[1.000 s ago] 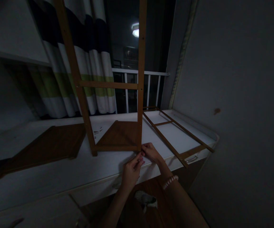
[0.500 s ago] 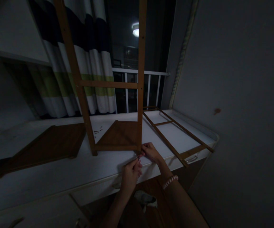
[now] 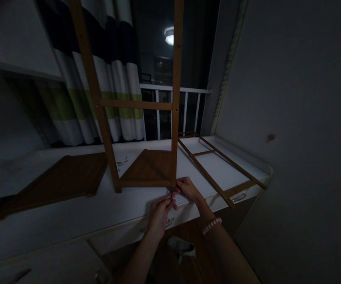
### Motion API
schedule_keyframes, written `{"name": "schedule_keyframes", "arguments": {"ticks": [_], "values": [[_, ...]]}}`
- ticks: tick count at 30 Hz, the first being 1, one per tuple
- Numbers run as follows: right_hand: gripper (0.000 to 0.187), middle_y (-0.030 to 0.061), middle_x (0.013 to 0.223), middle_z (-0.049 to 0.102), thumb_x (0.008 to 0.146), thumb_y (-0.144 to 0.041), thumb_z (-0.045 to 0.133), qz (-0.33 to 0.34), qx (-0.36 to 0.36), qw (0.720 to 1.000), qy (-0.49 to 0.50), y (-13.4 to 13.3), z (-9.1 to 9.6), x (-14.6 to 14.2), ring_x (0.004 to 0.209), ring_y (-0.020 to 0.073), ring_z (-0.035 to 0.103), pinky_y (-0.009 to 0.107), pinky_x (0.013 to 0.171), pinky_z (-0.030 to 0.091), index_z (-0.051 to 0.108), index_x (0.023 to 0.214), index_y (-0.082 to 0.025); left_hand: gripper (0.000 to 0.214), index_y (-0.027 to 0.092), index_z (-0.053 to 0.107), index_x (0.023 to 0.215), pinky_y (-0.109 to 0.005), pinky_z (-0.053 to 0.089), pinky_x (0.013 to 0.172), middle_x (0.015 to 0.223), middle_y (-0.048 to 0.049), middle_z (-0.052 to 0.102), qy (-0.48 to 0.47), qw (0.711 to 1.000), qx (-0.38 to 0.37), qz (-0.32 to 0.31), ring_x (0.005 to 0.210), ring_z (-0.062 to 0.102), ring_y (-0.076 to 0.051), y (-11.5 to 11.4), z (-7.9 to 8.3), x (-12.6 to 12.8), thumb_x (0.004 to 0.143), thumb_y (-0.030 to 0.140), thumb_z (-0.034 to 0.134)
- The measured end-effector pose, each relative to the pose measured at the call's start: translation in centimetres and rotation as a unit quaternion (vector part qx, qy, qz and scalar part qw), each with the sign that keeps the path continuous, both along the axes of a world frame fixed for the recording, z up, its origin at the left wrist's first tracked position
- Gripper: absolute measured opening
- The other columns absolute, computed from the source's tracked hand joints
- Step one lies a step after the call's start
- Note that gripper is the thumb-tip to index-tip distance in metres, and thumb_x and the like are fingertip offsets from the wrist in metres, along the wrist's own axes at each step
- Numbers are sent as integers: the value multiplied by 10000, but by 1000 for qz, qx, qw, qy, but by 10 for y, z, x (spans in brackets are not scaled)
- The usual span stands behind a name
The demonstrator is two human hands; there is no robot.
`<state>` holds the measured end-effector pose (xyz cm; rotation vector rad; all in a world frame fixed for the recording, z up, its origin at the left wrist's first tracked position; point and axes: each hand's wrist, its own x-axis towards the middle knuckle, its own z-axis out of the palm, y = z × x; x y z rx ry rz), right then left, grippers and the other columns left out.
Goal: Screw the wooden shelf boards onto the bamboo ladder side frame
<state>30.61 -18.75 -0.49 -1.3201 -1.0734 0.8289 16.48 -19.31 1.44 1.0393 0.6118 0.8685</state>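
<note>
A brown wooden rack frame [image 3: 136,105] stands upright on the white top, with a slatted wooden shelf panel [image 3: 151,167] low between its legs. At the foot of its right leg, my right hand [image 3: 188,188] has its fingers closed against the wood. My left hand [image 3: 160,211] is just below and to the left, its thumb and forefinger pinched together close to the underside of that foot. Whatever sits between those fingertips is too small and dark to make out. A pale beaded bracelet [image 3: 211,226] circles my right wrist.
A second wooden frame [image 3: 207,175] lies flat at right, its end over the counter edge. Another wooden panel [image 3: 66,179] lies at left. Several small screws [image 3: 121,162] are behind the left leg. Drawers with handles [image 3: 170,221] face me; a shoe [image 3: 181,246] is below.
My left hand has shifted slightly up and to the left, and its fingers have turned a little at the leg's foot. My right hand stays almost still. The rack has not visibly moved.
</note>
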Motion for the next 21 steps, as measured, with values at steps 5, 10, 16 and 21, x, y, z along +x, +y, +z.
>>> {"name": "schedule_keyframes", "arguments": {"ticks": [5, 10, 16, 21], "values": [[312, -34, 373, 415, 691, -308, 426, 0, -2, 1000, 9, 1, -1, 1, 381, 59, 407, 184, 417, 301, 399, 417, -161, 208, 103, 639, 640, -224, 427, 549, 444, 8, 532, 52, 996, 74, -9, 461, 485, -90, 5, -1, -1, 597, 292, 564], [316, -38, 366, 411, 694, -324, 442, -6, -6, 1000, 24, 2, -3, 1, 368, 49, 368, 185, 431, 327, 417, 427, -157, 295, 109, 612, 882, -243, 425, 520, 500, -20, 569, 227, 932, 279, 48, 477, 544, -141, 9, -4, -2, 687, 273, 464], [310, -46, 371, 407, 686, -329, 453, 15, 11, 999, 49, 3, -3, 0, 361, 49, 378, 193, 445, 349, 414, 431, -156, 352, 121, 483, 1090, -264, 417, 576, 812, -144, 640, 377, 765, 508, 116, 695, 609, -223, -1, -3, -1, 764, 198, 372], [307, -42, 377, 417, 688, -317, 443, 7, 0, 1000, 27, 3, -4, 2, 359, 44, 369, 182, 415, 301, 415, 431, -151, 254, 138, 538, 970, -237, 430, 529, 800, -125, 653, 311, 794, 509, 115, 660, 619, -201, 5, -14, -4, 772, 228, 406]]}}
